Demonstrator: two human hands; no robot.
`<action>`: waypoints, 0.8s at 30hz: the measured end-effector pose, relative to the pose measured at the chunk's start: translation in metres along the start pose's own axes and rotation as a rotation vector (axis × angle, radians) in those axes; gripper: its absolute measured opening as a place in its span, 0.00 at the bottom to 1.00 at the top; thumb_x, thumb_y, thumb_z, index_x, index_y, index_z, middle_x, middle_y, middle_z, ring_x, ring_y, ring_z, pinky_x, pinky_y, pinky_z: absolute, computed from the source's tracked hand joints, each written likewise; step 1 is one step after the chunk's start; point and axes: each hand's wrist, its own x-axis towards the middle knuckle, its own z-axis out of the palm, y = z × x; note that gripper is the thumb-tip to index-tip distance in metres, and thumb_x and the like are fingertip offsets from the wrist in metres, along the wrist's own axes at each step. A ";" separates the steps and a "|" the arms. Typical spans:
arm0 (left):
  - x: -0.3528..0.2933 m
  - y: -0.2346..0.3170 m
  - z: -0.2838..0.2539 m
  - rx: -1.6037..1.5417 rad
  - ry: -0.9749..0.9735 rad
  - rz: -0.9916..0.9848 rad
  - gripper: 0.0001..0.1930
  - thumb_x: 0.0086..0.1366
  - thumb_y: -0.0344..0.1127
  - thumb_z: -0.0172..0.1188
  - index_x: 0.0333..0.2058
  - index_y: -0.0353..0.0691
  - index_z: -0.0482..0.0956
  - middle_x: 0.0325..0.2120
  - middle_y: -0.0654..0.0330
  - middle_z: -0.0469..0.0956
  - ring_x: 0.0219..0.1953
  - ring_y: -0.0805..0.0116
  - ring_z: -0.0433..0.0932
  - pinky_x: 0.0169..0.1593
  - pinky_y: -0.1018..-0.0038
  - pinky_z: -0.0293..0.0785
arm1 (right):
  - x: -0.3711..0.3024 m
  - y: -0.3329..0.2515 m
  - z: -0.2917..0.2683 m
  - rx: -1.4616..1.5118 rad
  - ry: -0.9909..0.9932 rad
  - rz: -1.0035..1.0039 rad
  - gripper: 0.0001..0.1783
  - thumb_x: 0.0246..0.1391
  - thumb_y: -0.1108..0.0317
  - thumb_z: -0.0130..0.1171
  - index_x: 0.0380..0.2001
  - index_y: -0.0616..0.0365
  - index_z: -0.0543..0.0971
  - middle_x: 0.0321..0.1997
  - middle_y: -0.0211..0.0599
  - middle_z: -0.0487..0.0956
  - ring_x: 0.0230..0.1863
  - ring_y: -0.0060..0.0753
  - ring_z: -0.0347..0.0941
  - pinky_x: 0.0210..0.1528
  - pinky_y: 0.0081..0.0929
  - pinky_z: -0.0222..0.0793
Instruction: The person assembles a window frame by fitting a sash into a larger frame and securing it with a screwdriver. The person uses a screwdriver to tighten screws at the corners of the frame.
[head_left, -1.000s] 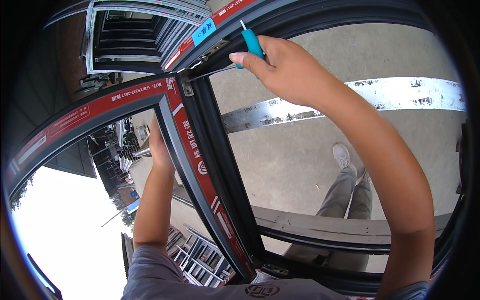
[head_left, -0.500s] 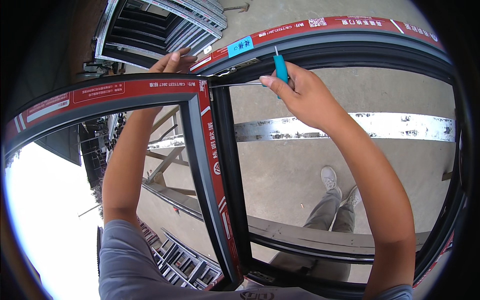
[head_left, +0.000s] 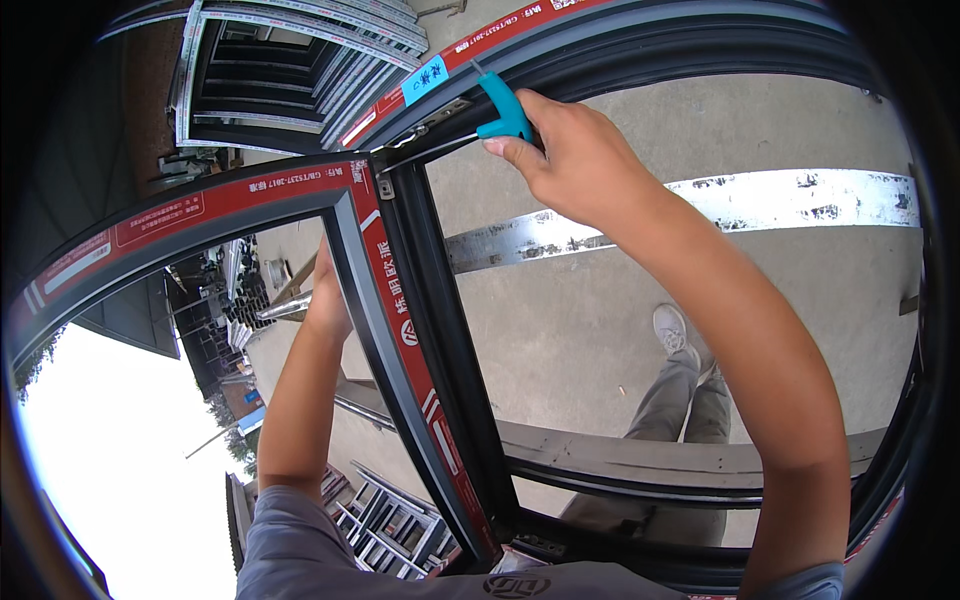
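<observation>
Concrete floor (head_left: 590,310) lies below right fingers (head_left: 525,156) gripping a hex key (head_left: 508,108), likely for leverage.
Left of them, the left hand (head_left: 328,304) perhaps steadies the sash (head_left: 388,270); its finger state is unclear.

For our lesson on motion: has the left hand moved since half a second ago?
Yes, down the picture against the red-banded sash: the left hand showed above its upper rail; now it shows below, through the opening.
</observation>
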 end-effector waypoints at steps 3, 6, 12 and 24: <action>0.005 -0.007 0.003 -0.077 0.079 0.004 0.29 0.72 0.52 0.61 0.64 0.43 0.68 0.42 0.58 0.84 0.40 0.70 0.87 0.41 0.72 0.89 | -0.002 -0.001 0.003 -0.162 0.063 -0.036 0.17 0.64 0.56 0.65 0.37 0.60 0.77 0.23 0.43 0.81 0.29 0.48 0.81 0.34 0.42 0.76; 0.013 -0.010 0.007 -0.210 0.104 -0.037 0.25 0.75 0.54 0.55 0.60 0.41 0.72 0.41 0.56 0.85 0.38 0.68 0.88 0.40 0.71 0.89 | -0.003 0.000 0.005 -0.223 0.136 -0.104 0.16 0.64 0.57 0.66 0.37 0.61 0.77 0.21 0.43 0.79 0.24 0.46 0.79 0.29 0.39 0.74; 0.021 -0.003 0.016 -0.400 0.170 -0.116 0.27 0.76 0.58 0.48 0.55 0.40 0.78 0.40 0.55 0.86 0.37 0.65 0.89 0.40 0.68 0.90 | 0.001 0.004 0.010 -0.360 0.235 -0.185 0.17 0.62 0.56 0.67 0.35 0.59 0.76 0.20 0.40 0.79 0.23 0.44 0.80 0.26 0.37 0.74; 0.021 -0.013 0.045 -0.614 -0.027 -0.005 0.28 0.73 0.55 0.53 0.50 0.30 0.80 0.33 0.49 0.87 0.29 0.60 0.89 0.33 0.67 0.91 | 0.007 -0.013 -0.023 -0.299 0.012 -0.168 0.20 0.65 0.52 0.62 0.30 0.60 0.80 0.21 0.45 0.81 0.26 0.44 0.83 0.30 0.38 0.76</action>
